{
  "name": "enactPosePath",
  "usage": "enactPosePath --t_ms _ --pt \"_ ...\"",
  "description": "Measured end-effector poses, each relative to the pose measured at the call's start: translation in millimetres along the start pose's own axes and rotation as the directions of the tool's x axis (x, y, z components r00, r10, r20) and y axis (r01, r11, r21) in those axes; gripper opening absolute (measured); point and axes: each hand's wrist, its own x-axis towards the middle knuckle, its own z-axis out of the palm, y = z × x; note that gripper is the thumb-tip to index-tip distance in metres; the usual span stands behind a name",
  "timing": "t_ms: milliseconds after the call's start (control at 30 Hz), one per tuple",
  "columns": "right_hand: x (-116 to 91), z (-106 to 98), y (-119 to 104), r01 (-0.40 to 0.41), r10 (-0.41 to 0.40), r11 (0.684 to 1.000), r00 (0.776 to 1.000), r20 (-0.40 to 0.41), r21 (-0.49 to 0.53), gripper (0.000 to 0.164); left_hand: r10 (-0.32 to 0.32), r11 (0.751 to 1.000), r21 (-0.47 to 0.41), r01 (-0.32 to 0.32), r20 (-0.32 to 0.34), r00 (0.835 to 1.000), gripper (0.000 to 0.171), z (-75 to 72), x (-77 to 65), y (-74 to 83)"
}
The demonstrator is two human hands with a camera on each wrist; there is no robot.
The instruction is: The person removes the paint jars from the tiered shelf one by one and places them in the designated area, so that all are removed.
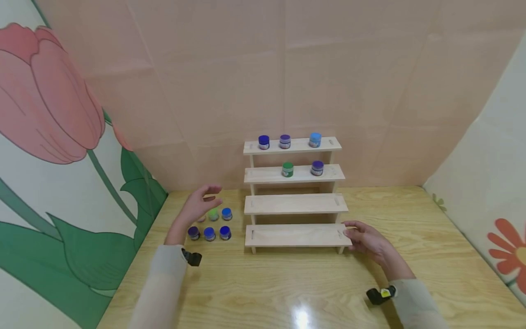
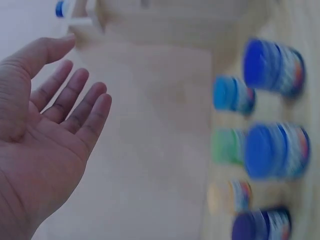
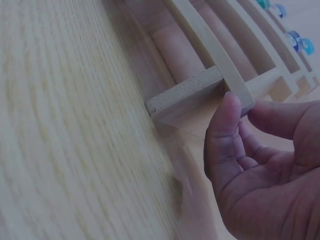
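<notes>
A stepped wooden display stand (image 1: pixel 293 236) rises in several tiers on the table. Three paint jars sit on its top tier, among them a light blue jar (image 1: pixel 315 140); the tier below bears a green jar (image 1: pixel 287 169) and a purple jar (image 1: pixel 317 168). At the right end of the lowest tier, my right hand (image 1: pixel 367 240) pinches the board's corner between thumb and fingers (image 3: pixel 227 120). My left hand (image 1: pixel 199 208) hovers over the jars left of the stand, its fingers extended and the palm bare in the left wrist view.
Left of the stand, several small jars stand in two rows on the table, including a dark blue jar (image 1: pixel 225 233) and a light green jar (image 1: pixel 213 214). A pink sheet (image 1: pixel 349 68) hangs behind the wooden table (image 1: pixel 246 292). Flower-patterned panels flank both sides.
</notes>
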Motion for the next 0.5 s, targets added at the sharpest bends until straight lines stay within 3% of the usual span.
enactPosePath --t_ms 300,500 --pt "-1 1 -2 -0.004 0.004 1.000 1.000 0.000 0.010 0.038 0.079 0.996 -0.046 -0.079 -0.013 0.997 0.051 21.2 26.7 37.1" --pt "-1 1 -1 -0.016 0.015 1.000 1.000 -0.009 -0.013 0.044 0.112 0.992 -0.065 -0.113 -0.017 0.994 0.046 34.7 45.0 53.7"
